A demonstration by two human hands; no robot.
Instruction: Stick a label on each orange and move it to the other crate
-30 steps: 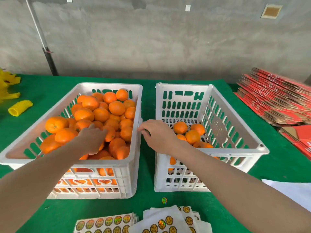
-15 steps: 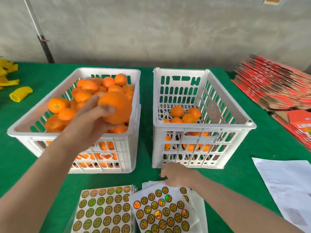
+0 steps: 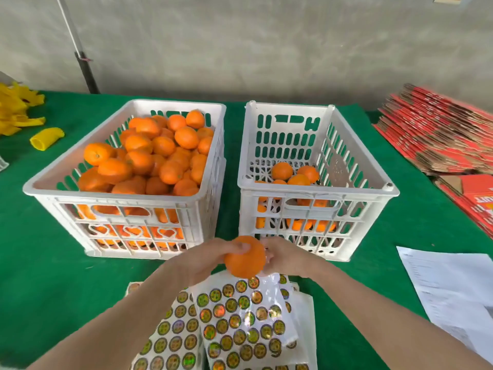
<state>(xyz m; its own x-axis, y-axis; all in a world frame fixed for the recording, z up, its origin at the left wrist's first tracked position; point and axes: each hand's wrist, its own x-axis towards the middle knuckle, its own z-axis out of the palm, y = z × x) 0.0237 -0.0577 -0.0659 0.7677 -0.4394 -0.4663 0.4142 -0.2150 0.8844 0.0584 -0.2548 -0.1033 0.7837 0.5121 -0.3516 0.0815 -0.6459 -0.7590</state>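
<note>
The orange [image 3: 245,259] is held in the air just in front of the 2 crates, above the sticker sheets [image 3: 234,319]. The left hand [image 3: 206,261] is clamped on it, thumb across its top and fingers curled under its left side. The right hand [image 3: 289,259] is against the orange's right side with its fingertips [image 3: 267,252] bent onto the peel; whether they grip the fruit or only press on it cannot be told.

The sheets, covered in round shiny labels, lie overlapping on the green worktop [image 3: 53,276] at the near edge. Behind the hands, the left crate [image 3: 125,194] is heaped with oranges. The right crate [image 3: 317,193] stands just beside it and holds only a few on its floor. A printed paper sheet [image 3: 450,287] lies to the right, with a stack of flattened red cartons [image 3: 440,134] beyond it. A yellow foam sleeve [image 3: 46,138] lies at far left.
</note>
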